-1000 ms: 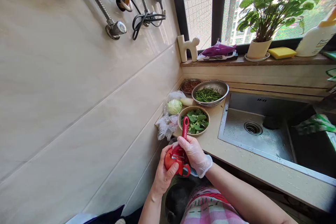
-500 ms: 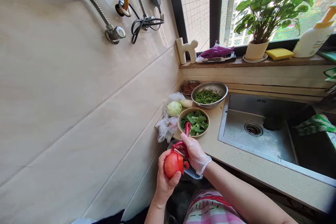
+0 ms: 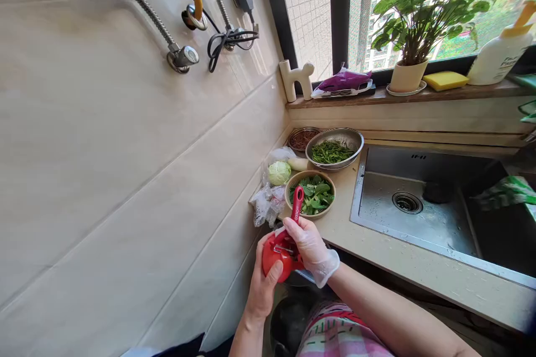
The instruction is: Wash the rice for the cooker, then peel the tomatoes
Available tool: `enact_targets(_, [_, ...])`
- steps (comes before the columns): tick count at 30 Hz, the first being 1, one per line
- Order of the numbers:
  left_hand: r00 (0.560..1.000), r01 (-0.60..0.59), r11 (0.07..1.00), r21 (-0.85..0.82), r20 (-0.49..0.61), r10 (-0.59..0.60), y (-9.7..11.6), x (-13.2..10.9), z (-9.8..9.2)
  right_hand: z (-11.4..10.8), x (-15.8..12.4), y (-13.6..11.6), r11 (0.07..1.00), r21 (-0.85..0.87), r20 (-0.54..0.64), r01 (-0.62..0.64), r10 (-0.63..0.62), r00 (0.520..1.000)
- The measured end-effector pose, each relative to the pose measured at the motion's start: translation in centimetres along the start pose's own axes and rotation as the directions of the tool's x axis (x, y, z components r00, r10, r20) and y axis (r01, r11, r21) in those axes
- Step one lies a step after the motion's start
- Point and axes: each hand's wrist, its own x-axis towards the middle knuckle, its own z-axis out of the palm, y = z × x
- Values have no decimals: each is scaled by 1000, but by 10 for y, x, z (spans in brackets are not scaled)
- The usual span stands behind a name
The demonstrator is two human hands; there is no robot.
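Observation:
A red tomato [image 3: 274,262] sits in my bare left hand [image 3: 263,285], whose fingers are wrapped round it, thumb on its front. My right hand [image 3: 312,248], in a thin clear glove, grips a red peeler [image 3: 293,222] by its handle. The peeler's head lies on the top of the tomato, and its handle points away from me toward the bowl of greens. Both hands are held in front of the counter's near edge, above a dark bin or bag [image 3: 291,318] that is partly hidden.
On the beige counter [image 3: 377,251] stand a tan bowl of green leaves [image 3: 310,194], a steel colander of green beans [image 3: 334,148], a small steel bowl [image 3: 302,137], a cabbage [image 3: 279,172] and plastic bags [image 3: 264,203]. A steel sink [image 3: 422,206] lies right. A tiled wall is left.
The peeler was drawn toward me down the tomato half a second ago; now its head is back on top of the tomato, handle raised toward the bowl. The tomato has turned a little.

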Motion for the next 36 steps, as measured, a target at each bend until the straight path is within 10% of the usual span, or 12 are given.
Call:
enact_targets(10, [996,-77,995,-61,-55,74,0,-6,5,10,-2,-9,986,114,-32,-120,125,992])
enact_targets(21, [953,-284,909,306,-9,301,-19,-6,-24,8,0,-7,970,166,-46,-179,189,981])
enact_targets(27, [993,-80,979,189,97,63,0,1,-11,7,-4,-12,999,48,-50,-17,20,999])
enact_targets(36, [997,-62,978,198,67,50,11,2,-4,-1,-6,-1,999,-23,72,-26,28,997])
